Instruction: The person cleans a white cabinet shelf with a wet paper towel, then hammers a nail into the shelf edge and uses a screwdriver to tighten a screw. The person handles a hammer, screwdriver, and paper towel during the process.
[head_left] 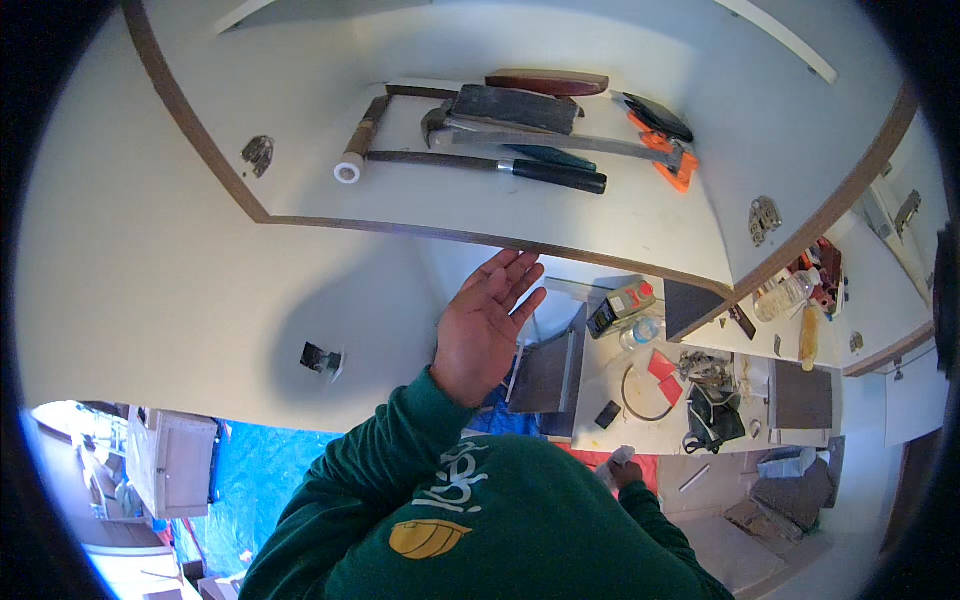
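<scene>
My left hand [480, 330] is raised, palm showing, its fingers spread and their tips at the underside of the front edge of a white cabinet shelf [450, 205]; nothing is in it. Lower down, my right hand [628, 470] is closed on a crumpled whitish cloth [610, 468], partly hidden by my body. On the shelf above lie a claw hammer [560, 143], a black-handled tool [555, 177], a dark rectangular block [515, 108], a brownish-red long piece [547, 81], a tool with a round pale end [357, 145] and an orange-and-black tool [672, 150].
Below right, a worktop [600, 400] bears a container with a red cap [628, 303], a clear bottle [640, 332], red pieces [664, 375] and a black bag [713, 415]. Metal hinges [765, 218] stick out inside the cabinet. Blue sheeting [260, 480] covers the floor at left.
</scene>
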